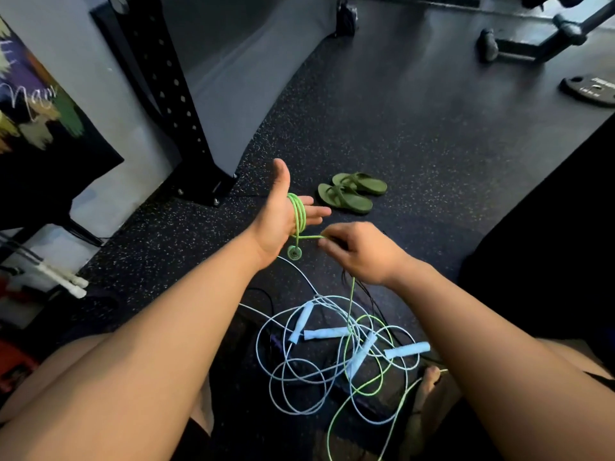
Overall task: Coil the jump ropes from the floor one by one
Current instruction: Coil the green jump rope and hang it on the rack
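Right hand (362, 252) pinches green rope (299, 212) (round left hand (274, 221)).

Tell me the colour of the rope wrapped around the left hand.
The rope is bright green, seen in the head view.

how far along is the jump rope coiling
No finished coil is in view. In hand: the green rope has a few turns round the left hand, and the right hand pinches the next stretch. Left: the rest of the green trails on the floor, tangled with the pale blue ropes, which lie loose.
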A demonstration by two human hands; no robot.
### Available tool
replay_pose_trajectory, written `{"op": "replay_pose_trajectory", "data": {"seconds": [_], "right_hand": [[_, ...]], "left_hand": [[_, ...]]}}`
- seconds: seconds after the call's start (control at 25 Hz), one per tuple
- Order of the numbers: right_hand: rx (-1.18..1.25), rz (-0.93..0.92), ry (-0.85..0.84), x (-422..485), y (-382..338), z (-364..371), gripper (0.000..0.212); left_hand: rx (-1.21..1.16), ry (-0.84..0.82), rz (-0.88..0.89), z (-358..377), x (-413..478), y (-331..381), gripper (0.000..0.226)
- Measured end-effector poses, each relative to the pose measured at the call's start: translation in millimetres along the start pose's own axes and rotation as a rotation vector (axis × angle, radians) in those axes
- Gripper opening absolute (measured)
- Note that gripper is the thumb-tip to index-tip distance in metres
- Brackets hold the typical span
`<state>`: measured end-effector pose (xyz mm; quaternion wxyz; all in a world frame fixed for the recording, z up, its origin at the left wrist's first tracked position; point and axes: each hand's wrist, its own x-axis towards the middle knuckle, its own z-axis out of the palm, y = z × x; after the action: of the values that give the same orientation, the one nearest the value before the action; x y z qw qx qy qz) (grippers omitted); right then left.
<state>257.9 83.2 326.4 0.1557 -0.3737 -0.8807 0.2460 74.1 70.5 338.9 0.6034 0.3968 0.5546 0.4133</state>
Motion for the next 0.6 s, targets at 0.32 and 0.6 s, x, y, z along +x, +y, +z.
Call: {"op": "replay_pose_trajectory", "data": {"seconds": [0.32, 0.6], "right_hand": [[0.081, -0.086, 0.129, -7.3, 3.5, -12.4, 0.02], [0.224, -0.012, 0.064, -10.9, 12.4, -14.6, 0.027]], "left_hand": [[0.491, -0.324, -0.195, 2.4, -3.8, -5.0, 0.139], [0.345, -0.484, -0.235, 13.8, -27.9, 11.4, 0.112]]}}
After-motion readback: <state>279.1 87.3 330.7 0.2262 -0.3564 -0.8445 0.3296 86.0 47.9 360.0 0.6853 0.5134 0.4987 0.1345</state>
